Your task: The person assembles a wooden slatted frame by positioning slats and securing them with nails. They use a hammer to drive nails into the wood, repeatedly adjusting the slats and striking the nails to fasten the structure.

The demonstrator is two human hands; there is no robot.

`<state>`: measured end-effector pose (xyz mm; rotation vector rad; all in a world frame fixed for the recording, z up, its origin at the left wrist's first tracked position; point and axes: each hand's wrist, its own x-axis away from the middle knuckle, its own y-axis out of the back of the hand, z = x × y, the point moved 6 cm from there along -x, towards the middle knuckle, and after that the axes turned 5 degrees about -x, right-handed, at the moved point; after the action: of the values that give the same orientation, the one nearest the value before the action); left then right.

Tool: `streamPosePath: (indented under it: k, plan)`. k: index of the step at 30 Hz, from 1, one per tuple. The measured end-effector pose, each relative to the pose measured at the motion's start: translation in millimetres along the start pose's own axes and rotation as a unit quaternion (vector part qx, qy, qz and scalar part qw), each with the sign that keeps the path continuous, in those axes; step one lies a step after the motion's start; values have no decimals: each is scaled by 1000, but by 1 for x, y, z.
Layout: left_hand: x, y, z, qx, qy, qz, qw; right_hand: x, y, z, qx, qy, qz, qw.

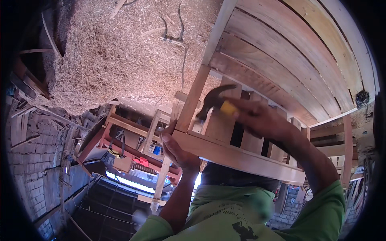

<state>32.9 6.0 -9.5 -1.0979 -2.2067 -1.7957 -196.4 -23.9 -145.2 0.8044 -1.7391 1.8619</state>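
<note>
My right hand (259, 116) is closed around the handle of a claw hammer (212, 98), dark in the head and yellow just below it. The hammer head hangs over the inner corner of a wooden slatted frame (241, 154), by an upright post (194, 100); whether it touches the wood I cannot tell. Against the outside of that same corner, my left hand (179, 152) grips the frame, thumb in front and fingers partly hidden behind the wood. Pale slats (222, 126) with dark gaps run inside the frame, near my body.
A large slatted wooden panel (285, 44) adjoins the frame at the upper right. Wood shavings (120, 52) cover the ground beyond, with a cable (184, 64) lying on them. Leftward stand a reddish wooden piece (94, 146), scrap boards (52, 114) and a block wall (34, 180).
</note>
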Motion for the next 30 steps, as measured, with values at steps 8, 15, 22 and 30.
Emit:
streamPosePath:
  k: [8, 15, 22, 30]
  plan:
    - [-5, 1, -3, -46, -33, -5, 998, -2, -12, -1, 149, 146, -37, 977]
    - [-6, -4, -9, -60, -44, -28, 997, -21, -4, -24, 211, 265, -107, 935]
    - [-7, 5, 1, -65, -72, -13, 995, -10, 7, 9, 67, 0, -64, 996]
    - [-7, 1, -6, -63, -61, -15, 996, 4, -2, 15, 28, -75, -52, 995]
